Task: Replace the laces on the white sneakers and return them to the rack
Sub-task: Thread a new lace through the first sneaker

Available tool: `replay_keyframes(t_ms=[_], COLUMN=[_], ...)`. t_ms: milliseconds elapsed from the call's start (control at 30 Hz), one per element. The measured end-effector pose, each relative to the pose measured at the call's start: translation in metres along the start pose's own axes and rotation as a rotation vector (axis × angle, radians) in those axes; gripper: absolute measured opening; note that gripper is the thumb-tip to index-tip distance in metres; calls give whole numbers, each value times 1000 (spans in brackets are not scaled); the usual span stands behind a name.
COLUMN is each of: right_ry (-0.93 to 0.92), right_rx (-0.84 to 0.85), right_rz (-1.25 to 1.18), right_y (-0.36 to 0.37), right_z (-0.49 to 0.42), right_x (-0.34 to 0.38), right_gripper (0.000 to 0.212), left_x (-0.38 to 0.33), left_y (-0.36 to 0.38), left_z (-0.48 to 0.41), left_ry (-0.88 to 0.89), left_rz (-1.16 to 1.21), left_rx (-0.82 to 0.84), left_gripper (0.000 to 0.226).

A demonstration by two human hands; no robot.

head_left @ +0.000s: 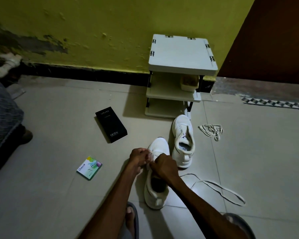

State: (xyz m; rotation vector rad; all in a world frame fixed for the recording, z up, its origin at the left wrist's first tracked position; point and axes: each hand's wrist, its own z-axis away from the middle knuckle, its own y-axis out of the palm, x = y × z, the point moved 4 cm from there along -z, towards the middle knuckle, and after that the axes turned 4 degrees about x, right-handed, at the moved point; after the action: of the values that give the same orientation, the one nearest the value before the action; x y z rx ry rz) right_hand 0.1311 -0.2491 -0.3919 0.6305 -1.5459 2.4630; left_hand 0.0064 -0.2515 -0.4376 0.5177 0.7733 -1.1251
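Closest in, a toe in a grey sandal (132,219) sits just behind the heel of the near sneaker (156,192), which stands on the tiled floor with its toe pointing away. Both hands meet over this sneaker's front half. The left hand (139,156) has its fingers curled, pinching a white strand of the long lace (219,188) at the sneaker's left edge. The right hand (163,167) curls down onto the eyelet row and grips there; whether it pinches lace or upper I cannot tell. The rest of the long lace trails from under the right wrist in a loop to the right of the near sneaker. To that sneaker's left lies a small packet (89,168) printed "Odonil". The second sneaker (183,142) stands just beside it, right and further off, unlaced. A bundled lace (211,131) lies right of that pair. Left and beyond, a black box (110,125) reads "vivo" and "120W". Furthest, straight past the near sneaker, stands the rack (181,54) against the wall
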Motion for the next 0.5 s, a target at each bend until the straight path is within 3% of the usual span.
replay_keyframes(t_ms=[133, 267, 367, 433, 500], right_ry=[21, 75, 78, 81, 85], right_rx=[-6, 36, 40, 43, 47], right_rz=[-21, -90, -90, -85, -83], right_y=[2, 3, 0, -1, 1], right_z=[-1, -4, -4, -5, -6], right_x=[-5, -11, -12, -12, -14], right_gripper=[32, 27, 26, 26, 34], left_x=[-52, -160, -195, -180, -146], left_y=[-9, -27, -27, -10, 7], left_z=[12, 56, 79, 78, 59], left_ry=[168, 330, 427, 368, 312], left_rz=[146, 608, 705, 636, 95], left_rx=[35, 142, 329, 434, 253], left_gripper=[39, 11, 6, 9, 17])
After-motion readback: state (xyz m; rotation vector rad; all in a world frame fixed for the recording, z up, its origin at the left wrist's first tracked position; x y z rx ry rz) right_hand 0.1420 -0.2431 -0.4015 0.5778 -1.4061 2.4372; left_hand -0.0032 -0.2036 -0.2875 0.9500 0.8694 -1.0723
